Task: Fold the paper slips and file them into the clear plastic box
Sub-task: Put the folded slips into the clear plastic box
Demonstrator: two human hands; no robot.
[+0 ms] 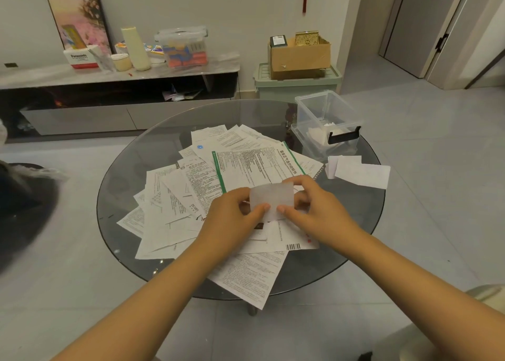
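- Head view: both hands meet over the middle of the round glass tabletop (366,213), holding one small paper slip (272,196) up above the heap.
- The left hand (232,218) pinches the slip's lower left part between thumb and fingers; the right hand (311,207) pinches its right side, thumb in front and the other fingers curled behind.
- The slip looks already doubled over, with a faint crease down its middle, though the paper is pale and blurred, so the fold count is unclear.
- Below the hands lies the pile of unfolded slips (207,185), printed leaflets overlapping across the glass, one with a green border on top.
- The clear plastic box (325,120) stands at the far right of the tabletop, open, with a few white folded pieces inside; its lid seems to sit under it.
- Two folded white papers (360,170) lie just in front of the box, outside it.
- Step in hand, as I judge it: folding this slip, near the end of the fold. The task is early, since most of the pile is untouched.
- The next move likely calls for pressing the crease flat, then one hand carrying the slip right and forward to the box and setting it in on edge.
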